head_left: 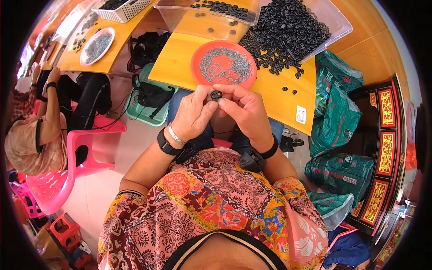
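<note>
Between my two hands, just past the table's near edge, is a small black oval plastic piece [216,95] with a hole and a reddish spot in its face. My left hand [194,112] pinches it from the left with thumb and forefinger. On the other side, the fingertips of my right hand [243,109] close on the same piece. Right beyond my fingers lies a red round plate [196,67] bearing many small silvery-grey slim parts. A big heap of similar black oval pieces [283,33] spreads over the table behind the plate, some lying loose toward the right.
A clear plastic bin [180,20] stands at the table's back left; a translucent tray [339,29] lies under the heap. Green bags [335,121] crowd the right side. A green basket [146,114] sits below the table. At left, another person [42,139] sits on a pink chair [96,144].
</note>
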Demonstrator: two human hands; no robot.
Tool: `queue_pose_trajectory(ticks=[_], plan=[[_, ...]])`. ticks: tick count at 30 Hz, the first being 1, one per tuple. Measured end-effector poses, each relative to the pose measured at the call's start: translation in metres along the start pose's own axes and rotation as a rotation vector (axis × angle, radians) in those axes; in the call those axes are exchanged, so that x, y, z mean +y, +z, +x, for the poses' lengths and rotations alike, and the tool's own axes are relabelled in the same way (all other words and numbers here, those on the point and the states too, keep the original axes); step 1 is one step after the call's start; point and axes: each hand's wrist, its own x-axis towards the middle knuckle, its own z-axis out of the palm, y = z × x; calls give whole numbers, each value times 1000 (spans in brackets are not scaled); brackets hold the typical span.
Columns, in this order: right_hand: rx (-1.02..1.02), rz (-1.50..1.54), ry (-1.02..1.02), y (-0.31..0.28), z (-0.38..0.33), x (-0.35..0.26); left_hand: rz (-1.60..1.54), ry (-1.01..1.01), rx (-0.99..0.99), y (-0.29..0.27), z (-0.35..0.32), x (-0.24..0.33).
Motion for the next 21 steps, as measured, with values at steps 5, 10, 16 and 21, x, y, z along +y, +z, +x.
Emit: queue_pose_trajectory(ticks=[5,10,16,21], plan=[[-12,-37,-35,4,-2,-2,51,43,25,-4,-1,0],[-17,-174,-162,5,-3,-2,77,100,62,-3,-1,-4],[20,-106,-128,9,-3,-1,109,121,97,-1,1,2],[12,-141,-150,13,-1,9,128,97,158,2,-5,4]])
